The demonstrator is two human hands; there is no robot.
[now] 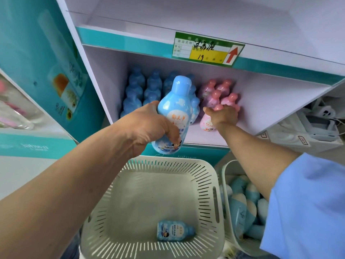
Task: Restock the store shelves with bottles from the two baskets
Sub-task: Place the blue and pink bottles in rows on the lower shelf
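1. Head view: our left hand point(153, 126) curls round a blue bottle point(176, 98), holding it tilted just in front of the lower shelf point(201, 138).
2. Our right hand point(223, 114) grips the top of a pink bottle point(206, 125) standing on that shelf, beside rows of shelved blue bottles point(141, 90).
3. Below the shelf, a white basket point(164, 161) holds one small lying bottle point(175, 230). A second basket point(226, 184) holds several.

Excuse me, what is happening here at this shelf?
A person is restocking. The left hand holds a blue bottle, cap up, before the shelf; the right hand grips a pink bottle standing on it. The front basket holds a single bottle, lying down; the right basket holds several bottles.
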